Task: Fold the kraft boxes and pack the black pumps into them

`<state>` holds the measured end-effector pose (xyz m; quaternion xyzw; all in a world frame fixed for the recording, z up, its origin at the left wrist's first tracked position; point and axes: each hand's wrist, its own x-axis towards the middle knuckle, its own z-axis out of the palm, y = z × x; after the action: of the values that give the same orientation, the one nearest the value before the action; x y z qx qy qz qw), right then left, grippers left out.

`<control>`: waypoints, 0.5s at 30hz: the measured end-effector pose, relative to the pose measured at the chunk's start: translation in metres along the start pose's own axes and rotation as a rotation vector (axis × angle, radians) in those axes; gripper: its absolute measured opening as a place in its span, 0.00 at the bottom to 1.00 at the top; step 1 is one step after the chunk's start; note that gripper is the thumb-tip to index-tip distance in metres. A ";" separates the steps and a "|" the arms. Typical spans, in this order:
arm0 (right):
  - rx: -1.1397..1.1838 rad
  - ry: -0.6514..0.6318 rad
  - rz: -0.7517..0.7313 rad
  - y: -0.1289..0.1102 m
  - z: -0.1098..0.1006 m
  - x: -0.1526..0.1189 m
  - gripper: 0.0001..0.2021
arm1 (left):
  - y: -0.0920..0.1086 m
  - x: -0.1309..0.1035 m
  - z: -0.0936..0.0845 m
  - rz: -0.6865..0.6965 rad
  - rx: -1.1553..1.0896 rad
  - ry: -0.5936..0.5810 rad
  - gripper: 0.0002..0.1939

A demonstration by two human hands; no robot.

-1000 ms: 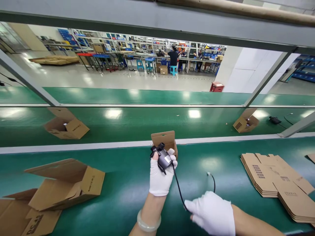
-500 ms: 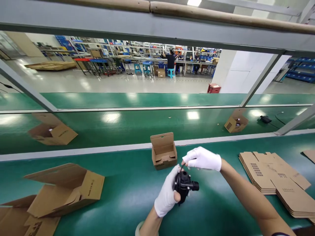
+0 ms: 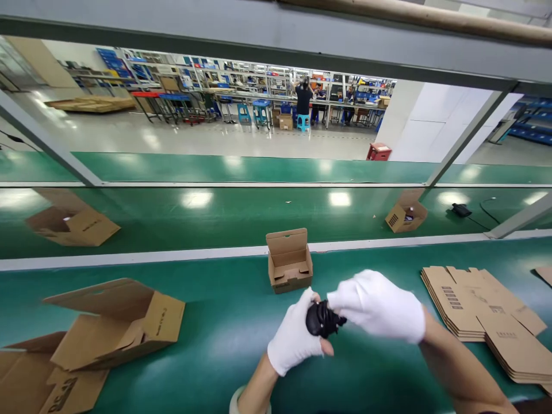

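Closest to the camera, both white-gloved hands meet just above the green bench top (image 3: 215,322). The left hand (image 3: 296,342) is curled round a small black plastic device (image 3: 321,318), thumb underneath and fingers wrapped behind it. The right hand (image 3: 379,307) comes in from the right and its fingertips are closed on the same device from the top. It's held in the air between the two hands, not resting on the bench. Too much of it is covered to call which way it points or how its long axis runs, all I get is a dark lumpy shape poking out between the gloves.

Just behind the hands sits a small open brown cardboard box (image 3: 289,267), lid flap standing up at the back, looks like only a folded cardboard insert inside. To the right, a stack of flat unfolded cardboard blanks (image 3: 483,313). At the near left, a bigger open cardboard carton (image 3: 118,328) lies tipped on its side, opening facing left, can't see inside it.

Further back on the green conveyor belt (image 3: 241,215) there's another open carton on the left (image 3: 71,221) and a small brown box with something dark in it on the right (image 3: 404,214). Way off in the background a person in a dark top (image 3: 303,98) stands at the workbenches
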<state>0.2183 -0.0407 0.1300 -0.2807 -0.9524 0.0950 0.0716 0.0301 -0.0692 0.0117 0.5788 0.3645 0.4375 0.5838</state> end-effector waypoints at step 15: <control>0.388 0.187 0.099 0.018 0.040 0.045 0.12 | -0.003 0.002 -0.006 0.094 -0.421 0.469 0.40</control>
<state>0.1821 -0.0069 0.0910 -0.3157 -0.8905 0.2536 0.2075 0.0251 -0.0652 0.0080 0.3446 0.3633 0.6515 0.5699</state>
